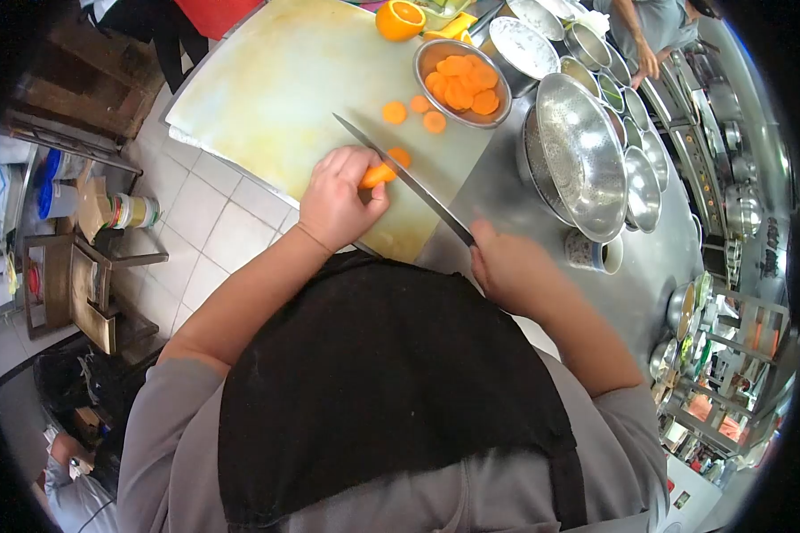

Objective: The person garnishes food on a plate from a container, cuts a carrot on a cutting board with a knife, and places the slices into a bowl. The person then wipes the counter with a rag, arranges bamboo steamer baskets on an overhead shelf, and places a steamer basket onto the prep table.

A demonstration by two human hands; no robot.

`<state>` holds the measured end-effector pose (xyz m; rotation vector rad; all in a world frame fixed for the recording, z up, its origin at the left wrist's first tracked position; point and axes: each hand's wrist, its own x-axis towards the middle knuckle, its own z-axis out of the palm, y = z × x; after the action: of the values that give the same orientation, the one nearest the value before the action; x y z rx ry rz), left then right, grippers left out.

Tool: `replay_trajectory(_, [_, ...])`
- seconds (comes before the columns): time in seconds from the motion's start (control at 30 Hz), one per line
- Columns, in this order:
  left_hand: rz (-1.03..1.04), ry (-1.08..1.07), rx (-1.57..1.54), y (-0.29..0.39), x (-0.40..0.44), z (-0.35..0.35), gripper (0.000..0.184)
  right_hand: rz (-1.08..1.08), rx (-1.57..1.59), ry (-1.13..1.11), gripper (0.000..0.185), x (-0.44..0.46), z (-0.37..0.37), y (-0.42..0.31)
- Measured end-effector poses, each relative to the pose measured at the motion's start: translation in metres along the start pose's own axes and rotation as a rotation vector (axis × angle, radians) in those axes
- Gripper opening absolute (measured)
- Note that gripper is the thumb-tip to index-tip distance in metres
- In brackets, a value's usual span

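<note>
My left hand (340,195) is closed on a piece of carrot (378,175), its fingertips curled over the top, on the pale cutting board (276,80). My right hand (507,266) grips the handle of a long knife (409,182). The blade runs up and to the left, right beside the carrot piece. A cut slice (400,157) lies at the blade's far side. Several more carrot slices (394,112) rest on the board near a metal bowl (420,55), which holds carrot rounds (458,82).
An orange half (400,19) sits at the board's far edge. Large metal colanders (582,155), a patterned cup (591,251) and several small bowls (642,182) stand to the right. Another person's hand (646,67) shows at the upper right. A wooden stool (89,289) is at the left.
</note>
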<state>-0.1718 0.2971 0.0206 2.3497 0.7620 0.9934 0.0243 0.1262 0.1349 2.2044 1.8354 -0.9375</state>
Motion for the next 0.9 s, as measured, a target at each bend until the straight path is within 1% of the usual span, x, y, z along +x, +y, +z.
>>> replay_trajectory(0.1, [-0.016,-0.006,0.005,0.000,-0.002,0.001,0.030,-0.003,0.111,0.004,0.025,0.026,0.023,0.000])
replay_trajectory(0.2, [-0.016,-0.008,0.009,0.000,-0.001,0.001,0.030,0.001,0.106,0.005,0.021,0.050,0.029,-0.006])
replay_trajectory(0.3, [-0.015,-0.005,0.009,-0.001,-0.001,0.001,0.030,-0.021,0.074,0.049,0.026,0.038,0.016,-0.008])
replay_trajectory(0.4, [-0.017,0.003,0.001,-0.001,-0.003,0.002,0.030,-0.083,0.084,0.077,0.026,0.012,0.002,-0.003])
replay_trajectory(0.5, [-0.014,-0.003,-0.003,-0.002,-0.002,0.002,0.030,-0.031,0.032,-0.020,0.027,0.008,-0.001,-0.002])
replay_trajectory(0.6, [-0.005,-0.009,-0.005,-0.003,-0.003,0.003,0.030,-0.012,0.135,-0.038,0.027,0.031,0.021,0.001])
replay_trajectory(0.7, [0.016,0.005,0.000,-0.001,-0.002,-0.001,0.029,-0.050,0.131,0.072,0.019,0.051,0.036,-0.003])
replay_trajectory(0.77, [0.049,0.028,0.001,0.000,-0.002,-0.004,0.029,-0.044,0.117,0.104,0.018,0.048,0.034,-0.005])
replay_trajectory(0.9, [0.041,0.022,-0.001,0.000,-0.004,-0.005,0.028,-0.065,0.108,0.141,0.019,0.025,0.017,-0.008])
